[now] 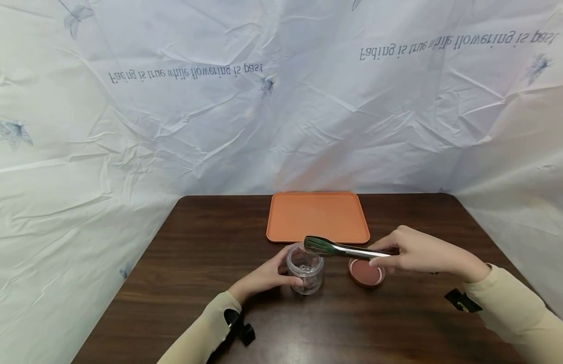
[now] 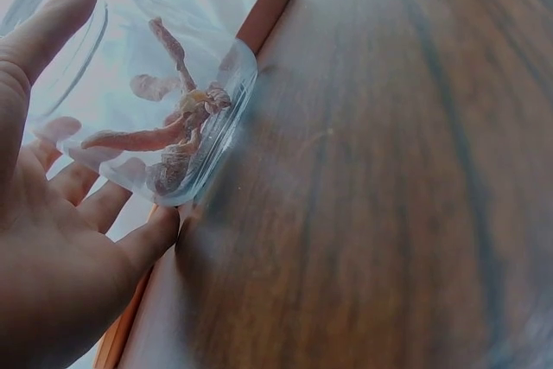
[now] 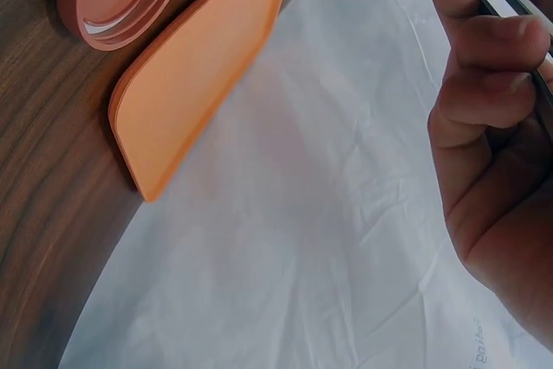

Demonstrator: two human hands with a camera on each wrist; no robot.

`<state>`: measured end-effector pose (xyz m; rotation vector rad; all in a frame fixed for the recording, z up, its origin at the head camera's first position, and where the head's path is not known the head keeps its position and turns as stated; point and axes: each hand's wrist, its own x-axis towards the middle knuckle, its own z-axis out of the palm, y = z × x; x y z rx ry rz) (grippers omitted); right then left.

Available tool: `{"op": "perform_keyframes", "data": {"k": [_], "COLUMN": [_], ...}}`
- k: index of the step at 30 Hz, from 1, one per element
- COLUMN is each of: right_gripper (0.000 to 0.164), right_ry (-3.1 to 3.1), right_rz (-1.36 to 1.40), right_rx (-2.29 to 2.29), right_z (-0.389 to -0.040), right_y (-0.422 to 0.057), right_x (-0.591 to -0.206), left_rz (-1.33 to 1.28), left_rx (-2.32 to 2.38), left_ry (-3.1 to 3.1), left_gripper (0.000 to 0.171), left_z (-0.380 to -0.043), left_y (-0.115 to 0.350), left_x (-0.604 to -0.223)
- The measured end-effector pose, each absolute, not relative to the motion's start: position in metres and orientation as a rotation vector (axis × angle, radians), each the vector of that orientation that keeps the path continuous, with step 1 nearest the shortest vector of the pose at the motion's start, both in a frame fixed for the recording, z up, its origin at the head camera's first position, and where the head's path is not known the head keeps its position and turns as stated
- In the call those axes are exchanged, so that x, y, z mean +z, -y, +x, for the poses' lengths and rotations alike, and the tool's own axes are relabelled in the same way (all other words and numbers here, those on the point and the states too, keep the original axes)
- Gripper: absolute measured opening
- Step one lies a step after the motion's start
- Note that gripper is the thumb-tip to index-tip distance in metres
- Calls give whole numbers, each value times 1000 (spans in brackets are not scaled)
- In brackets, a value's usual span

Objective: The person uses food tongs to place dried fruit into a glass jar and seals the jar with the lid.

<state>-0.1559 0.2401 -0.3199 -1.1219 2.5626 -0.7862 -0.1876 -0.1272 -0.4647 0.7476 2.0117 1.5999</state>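
Observation:
My left hand point(image 1: 268, 275) grips a clear jar point(image 1: 311, 282) that stands uncovered on the table, thumb on the near side and fingers round the far side. Inside it, the left wrist view shows several wrinkled, reddish-brown dried pieces point(image 2: 186, 123) near the bottom. Metal tongs point(image 1: 351, 252) with dark green tips are held in my right hand point(image 1: 420, 254), pinched between thumb and fingers. They lie nearly level, pointing left, their tips overlapping the jar's rim in the head view. In the right wrist view only part of the tongs shows among the curled fingers.
A round brownish-red lid point(image 1: 365, 273) lies on the dark wooden table point(image 1: 208, 227), right of the jar and below the right hand. Behind the jar is an orange tray point(image 1: 315, 215). White printed sheeting point(image 1: 308, 116) hangs behind the table and at both sides.

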Motion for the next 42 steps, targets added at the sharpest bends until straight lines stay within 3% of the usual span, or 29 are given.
{"op": "perform_keyframes", "data": {"k": [25, 36, 42], "right_gripper": [13, 28, 39], "right_ry": [-2546, -2652, -2822], "right_rz": [-1153, -1090, -886], "right_rx": [-740, -761, -855], "right_z": [-159, -161, -165], "right_y": [-233, -236, -247], "right_x": [-321, -316, -304], "left_rz": [772, 800, 865], "left_rx": [1623, 1622, 1633], "left_ry": [-1971, -1994, -1996], "left_gripper": [85, 84, 82], "left_z": [-190, -191, -192], "left_y": [127, 127, 126], "left_x": [-466, -468, -468]}}
